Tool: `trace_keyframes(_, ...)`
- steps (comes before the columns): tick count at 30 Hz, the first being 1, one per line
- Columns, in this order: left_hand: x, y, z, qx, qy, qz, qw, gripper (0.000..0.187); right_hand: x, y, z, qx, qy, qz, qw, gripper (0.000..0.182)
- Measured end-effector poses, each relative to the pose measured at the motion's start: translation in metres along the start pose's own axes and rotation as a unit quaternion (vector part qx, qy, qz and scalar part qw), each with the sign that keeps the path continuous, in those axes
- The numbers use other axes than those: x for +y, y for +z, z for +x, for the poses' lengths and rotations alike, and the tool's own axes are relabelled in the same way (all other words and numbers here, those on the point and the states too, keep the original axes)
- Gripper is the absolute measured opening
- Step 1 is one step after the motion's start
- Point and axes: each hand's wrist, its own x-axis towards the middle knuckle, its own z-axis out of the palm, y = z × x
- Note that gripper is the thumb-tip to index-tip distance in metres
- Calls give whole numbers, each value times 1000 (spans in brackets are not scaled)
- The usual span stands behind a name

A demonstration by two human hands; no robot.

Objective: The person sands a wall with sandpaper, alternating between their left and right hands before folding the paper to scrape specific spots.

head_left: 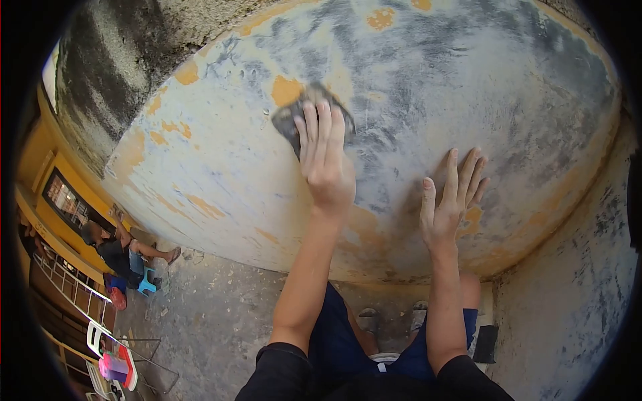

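Note:
My left hand (pixel 328 154) presses a dark grey sheet of sandpaper (pixel 287 127) flat against the wall (pixel 221 160), its fingers stretched over the sheet. Slight blur shows around the sheet's edges. To the right and lower down, my right hand (pixel 448 207) rests open on the same wall with fingers spread and nothing held. Pale filler and grey smears cover the wall, and orange-yellow paint patches (pixel 286 90) show through. One such patch lies just above the sandpaper.
A second wall (pixel 562 321) meets this one at the right. A small black sheet (pixel 487 344) lies low at the right. Far left, a person (pixel 120 250) sits on a blue stool (pixel 148 282), near a metal ladder (pixel 70 281) and a pink container (pixel 114 367). The concrete floor (pixel 214 321) is speckled with debris.

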Motion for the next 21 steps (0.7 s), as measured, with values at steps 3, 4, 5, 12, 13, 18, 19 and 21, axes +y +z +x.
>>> trace_keyframes(3,4,5,61,45,-7,-3,999,40,-3,0,-1,-2,-1,-13,1000,62)
trace_keyframes(4,4,6,59,44,-8,-3,999,40,-4,1,0,1,4,-12,1000,62)
trace_keyframes(5,2,8,55,49,-3,-8,999,39,-5,1,0,2,4,-10,1000,62)
trace_keyframes(12,1,3,-15,-9,-8,-11,1000,42,-1,5,-1,18,5,11,1000,63)
trace_keyframes(13,0,4,3,9,5,-14,1000,42,0,5,-1,16,7,9,1000,63)
trace_keyframes(18,2,13,63,67,0,-12,998,40,-3,0,-2,-1,-1,-21,1000,61)
trace_keyframes(19,2,13,53,58,-1,-10,998,39,-2,0,0,3,-5,-18,1000,61)
trace_keyframes(21,3,12,18,53,-2,-12,999,39,2,1,-1,7,-5,-18,1000,62)
